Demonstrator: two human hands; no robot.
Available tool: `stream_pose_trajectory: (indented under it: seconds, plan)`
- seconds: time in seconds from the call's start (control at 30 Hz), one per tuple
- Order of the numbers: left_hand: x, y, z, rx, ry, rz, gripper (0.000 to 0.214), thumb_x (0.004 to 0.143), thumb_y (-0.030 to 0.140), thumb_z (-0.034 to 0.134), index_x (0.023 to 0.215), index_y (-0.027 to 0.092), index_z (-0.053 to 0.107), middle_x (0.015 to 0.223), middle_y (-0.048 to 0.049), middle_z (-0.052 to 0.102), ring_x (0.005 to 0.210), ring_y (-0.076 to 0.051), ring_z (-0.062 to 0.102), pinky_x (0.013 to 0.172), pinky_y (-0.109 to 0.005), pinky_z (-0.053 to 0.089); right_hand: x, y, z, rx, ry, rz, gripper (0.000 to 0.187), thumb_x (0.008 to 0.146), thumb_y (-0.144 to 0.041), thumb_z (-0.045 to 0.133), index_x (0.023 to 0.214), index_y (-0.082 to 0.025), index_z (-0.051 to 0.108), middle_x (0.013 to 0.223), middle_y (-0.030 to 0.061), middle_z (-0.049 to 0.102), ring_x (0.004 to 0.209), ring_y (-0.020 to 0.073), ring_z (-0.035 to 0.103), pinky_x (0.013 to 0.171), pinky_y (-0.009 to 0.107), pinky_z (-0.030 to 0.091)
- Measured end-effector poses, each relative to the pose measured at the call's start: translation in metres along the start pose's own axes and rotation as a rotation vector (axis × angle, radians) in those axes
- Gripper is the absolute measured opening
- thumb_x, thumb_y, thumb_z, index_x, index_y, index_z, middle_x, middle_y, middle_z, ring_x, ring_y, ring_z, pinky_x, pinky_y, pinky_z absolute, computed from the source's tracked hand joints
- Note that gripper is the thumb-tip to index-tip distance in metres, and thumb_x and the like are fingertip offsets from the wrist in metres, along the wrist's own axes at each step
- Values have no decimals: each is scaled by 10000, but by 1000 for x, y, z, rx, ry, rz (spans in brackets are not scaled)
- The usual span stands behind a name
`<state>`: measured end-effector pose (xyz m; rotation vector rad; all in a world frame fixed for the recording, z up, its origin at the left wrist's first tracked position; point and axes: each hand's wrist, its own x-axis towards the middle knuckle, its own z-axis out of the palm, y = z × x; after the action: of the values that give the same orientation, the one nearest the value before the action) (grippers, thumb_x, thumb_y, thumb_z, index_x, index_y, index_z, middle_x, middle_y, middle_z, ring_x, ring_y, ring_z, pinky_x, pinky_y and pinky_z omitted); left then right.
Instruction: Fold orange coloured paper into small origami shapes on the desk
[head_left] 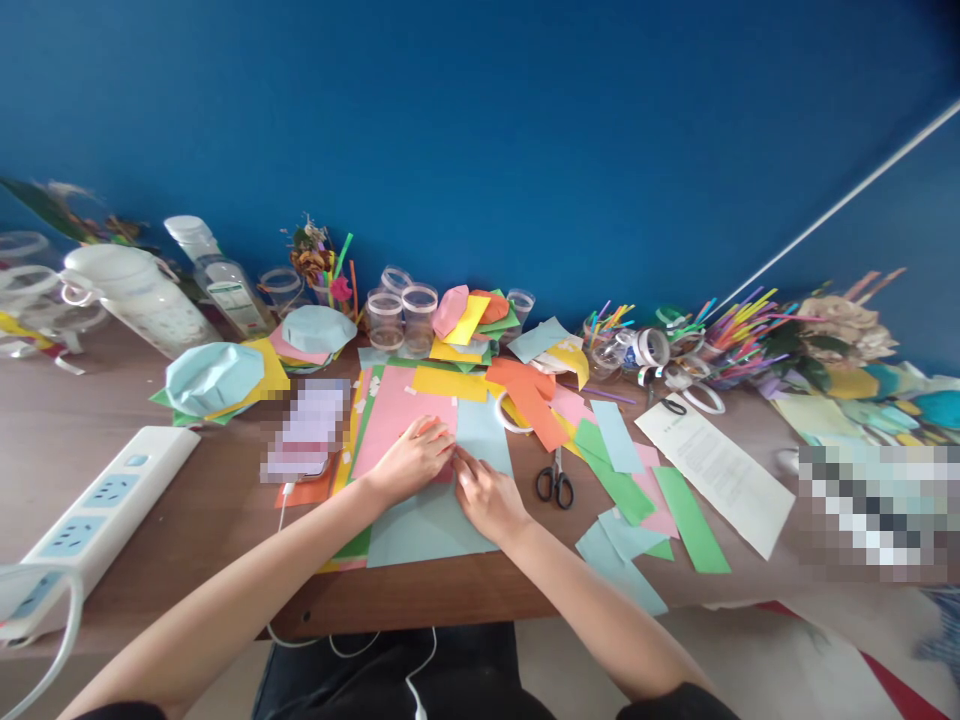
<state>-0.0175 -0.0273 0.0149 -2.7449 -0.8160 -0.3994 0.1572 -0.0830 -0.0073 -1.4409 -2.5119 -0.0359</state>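
Observation:
A sheet of pink paper [401, 395] lies before me on a light blue sheet [431, 530]. My left hand [415, 460] rests on the pink paper with its fingers bent and close together, gripping near the right edge. Against it, my right hand [486, 498] has its fingers curled and pinches the same edge. The fingertips of both hands almost meet, and what lies under them is partly hidden. Black-handled scissors [555, 483] lie right of my right hand. Beside them are an orange paper strip [529, 398] and a white tape roll [513, 411].
Left are a phone [309, 425], a white power strip [101, 510] and folded paper shapes [214, 380]. Clear plastic cups [386, 320] stand along the wall. Rightward lie green paper strips [690, 520], a printed sheet [716, 475] and colourful straws [742, 325].

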Motion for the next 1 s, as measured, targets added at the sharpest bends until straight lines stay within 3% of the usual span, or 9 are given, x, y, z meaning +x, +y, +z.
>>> stream_pose_trajectory:
  seconds: [0.13,0.23,0.43,0.77,1.0]
  plan:
    - [0,0,1,-26,-19,-22,155,874,96,508,957,137,632,961,-93,650,1056,-243,517,982,-423,337,1,-1,-2,-21,-47,18,378,891,-152,388,1251,-123,504,1284,173,558,911,214,641,642,286,558]
    - [-3,-2,2,-71,35,-51,210,894,129,491,1065,149,611,1045,-101,649,1098,-240,523,979,-413,354,0,-2,-1,-57,-61,11,404,882,-143,409,1279,-120,480,1285,176,558,890,212,642,631,282,554]
    - [-19,-8,3,-103,138,-209,426,941,215,392,1338,61,390,1270,-188,554,1169,-248,525,1001,-418,375,-1,-4,0,-128,-76,-12,374,879,-136,418,1245,-134,496,1303,164,547,870,207,637,604,270,544]
    - [-34,-9,19,-118,30,-199,460,923,116,324,1380,76,346,1330,-160,520,1250,-226,474,1007,-370,426,-1,-4,0,-160,-65,-16,347,880,-129,406,1212,-135,506,1316,159,533,851,202,632,611,280,536]
    - [-35,-12,20,-127,-55,-150,481,904,56,277,1382,72,335,1405,-139,444,1322,-200,384,1079,-344,348,-1,-3,0,-146,-58,-21,332,892,-140,415,1216,-146,489,1278,148,563,933,189,616,675,251,527]
